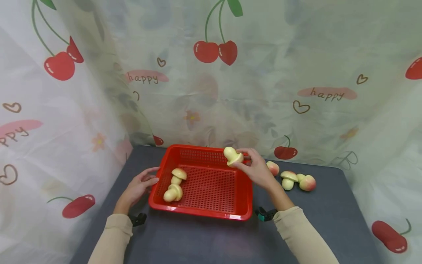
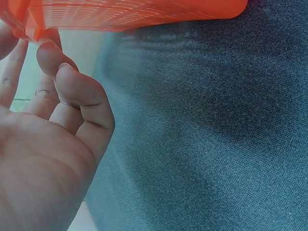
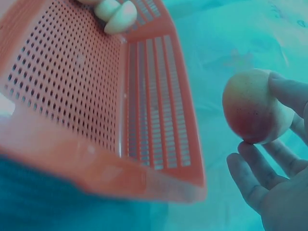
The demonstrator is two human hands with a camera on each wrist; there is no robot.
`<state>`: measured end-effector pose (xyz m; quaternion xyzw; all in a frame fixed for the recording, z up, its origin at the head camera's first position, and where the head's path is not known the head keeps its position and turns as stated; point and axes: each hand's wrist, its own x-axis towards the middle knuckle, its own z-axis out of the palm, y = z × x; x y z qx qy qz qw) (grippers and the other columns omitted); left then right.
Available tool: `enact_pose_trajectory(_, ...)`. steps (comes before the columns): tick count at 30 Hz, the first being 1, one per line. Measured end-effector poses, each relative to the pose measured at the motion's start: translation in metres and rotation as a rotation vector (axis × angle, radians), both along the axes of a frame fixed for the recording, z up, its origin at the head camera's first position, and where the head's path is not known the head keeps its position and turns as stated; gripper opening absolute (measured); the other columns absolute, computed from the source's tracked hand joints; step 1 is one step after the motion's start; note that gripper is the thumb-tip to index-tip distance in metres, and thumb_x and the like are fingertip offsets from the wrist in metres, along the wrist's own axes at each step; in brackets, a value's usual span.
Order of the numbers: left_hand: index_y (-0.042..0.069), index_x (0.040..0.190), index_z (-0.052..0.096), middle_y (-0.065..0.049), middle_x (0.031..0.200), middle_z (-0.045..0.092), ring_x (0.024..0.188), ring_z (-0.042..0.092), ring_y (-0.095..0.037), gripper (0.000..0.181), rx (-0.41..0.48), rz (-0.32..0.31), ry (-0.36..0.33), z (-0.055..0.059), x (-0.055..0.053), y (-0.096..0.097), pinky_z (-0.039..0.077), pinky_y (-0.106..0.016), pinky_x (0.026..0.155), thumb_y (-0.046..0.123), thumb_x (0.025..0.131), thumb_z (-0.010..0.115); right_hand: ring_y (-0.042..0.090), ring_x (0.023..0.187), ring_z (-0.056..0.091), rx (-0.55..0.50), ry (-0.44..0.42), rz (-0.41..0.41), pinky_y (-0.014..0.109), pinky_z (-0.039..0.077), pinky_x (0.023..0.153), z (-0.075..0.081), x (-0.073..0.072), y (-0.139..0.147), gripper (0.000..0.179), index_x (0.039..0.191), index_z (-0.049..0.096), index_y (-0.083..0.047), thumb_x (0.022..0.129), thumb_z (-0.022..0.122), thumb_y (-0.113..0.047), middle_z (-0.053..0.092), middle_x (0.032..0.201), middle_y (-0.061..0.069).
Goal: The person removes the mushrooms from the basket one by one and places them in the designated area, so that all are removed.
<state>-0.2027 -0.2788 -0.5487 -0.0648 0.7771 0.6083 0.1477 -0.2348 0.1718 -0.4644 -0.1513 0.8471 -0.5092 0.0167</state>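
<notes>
My left hand (image 1: pixel 136 189) pinches the left rim of a red plastic basket (image 1: pixel 201 213), thumb and fingertips meeting at its edge in the left wrist view. My right hand (image 1: pixel 260 171) holds a toy mushroom (image 1: pixel 232 157) by its cap, raised over the basket's back right corner with the pale stem pointing away to the left. The right wrist view shows that mushroom's rounded, yellow-to-red cap (image 3: pixel 252 106) between thumb and fingers. Two more mushrooms (image 1: pixel 173 193) lie at the left inside the basket, against each other.
Several more toy mushrooms (image 1: pixel 288 179) lie on the dark grey table (image 1: pixel 323 216) right of the basket, one partly hidden behind my right hand. A cherry-printed curtain (image 1: pixel 211 106) hangs behind the table and along both sides.
</notes>
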Motion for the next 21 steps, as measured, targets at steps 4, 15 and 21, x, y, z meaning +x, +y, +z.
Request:
enact_pose_trajectory(4, 0.02, 0.155, 0.04, -0.018, 0.137, 0.062, 0.101, 0.068, -0.015, 0.063, 0.001, 0.005, 0.0, 0.001, 0.001, 0.001, 0.059, -0.032, 0.083, 0.032, 0.099, 0.067, 0.034, 0.119, 0.064, -0.008, 0.008, -0.025, 0.049, 0.056, 0.098, -0.001, 0.006, 0.016, 0.049, 0.138, 0.057, -0.015, 0.094, 0.075, -0.029, 0.053, 0.135, 0.014)
enact_pose_trajectory(15, 0.022, 0.153, 0.043, -0.021, 0.14, 0.06, 0.105, 0.068, -0.018, 0.063, -0.018, 0.002, 0.001, -0.002, 0.001, 0.003, 0.06, -0.034, 0.085, 0.037, 0.098, 0.068, 0.035, 0.123, 0.064, 0.03, -0.009, -0.15, 0.015, 0.053, 0.088, -0.013, 0.022, 0.064, 0.056, 0.141, 0.054, -0.014, 0.093, 0.075, -0.035, 0.051, 0.138, 0.012)
enact_pose_trajectory(21, 0.023, 0.153, 0.043, -0.02, 0.139, 0.06, 0.106, 0.068, -0.02, 0.063, -0.028, 0.007, 0.003, -0.003, 0.001, 0.002, 0.06, -0.036, 0.086, 0.039, 0.097, 0.068, 0.038, 0.121, 0.063, 0.027, -0.026, -0.205, 0.013, 0.051, 0.086, -0.023, 0.032, 0.09, 0.056, 0.141, 0.054, -0.011, 0.094, 0.075, -0.031, 0.048, 0.144, 0.015)
